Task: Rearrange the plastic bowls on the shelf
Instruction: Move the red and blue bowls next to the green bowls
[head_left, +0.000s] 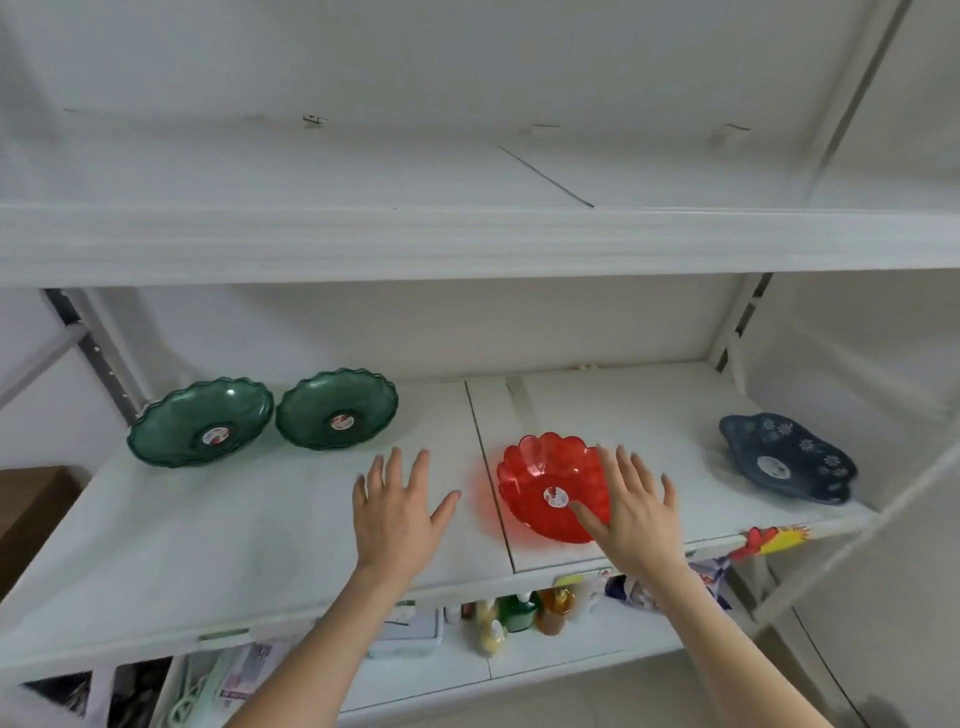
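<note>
Two dark green scalloped bowls (200, 422) (336, 408) stand side by side at the back left of the white middle shelf (234, 530). A red translucent scalloped bowl (545, 480) sits right of the shelf's seam. A dark blue flowered bowl (787, 457) rests at the far right. My left hand (397, 512) hovers flat with fingers spread, just left of the red bowl and apart from it. My right hand (636, 506) is spread over the red bowl's right rim, its thumb above the bowl's inside; whether it touches I cannot tell.
An empty upper shelf (467, 239) juts out above. Below, a lower shelf holds several bottles (519, 613) and packages. A brown box (31, 504) stands at the left. Metal uprights (93, 353) frame the shelf's sides.
</note>
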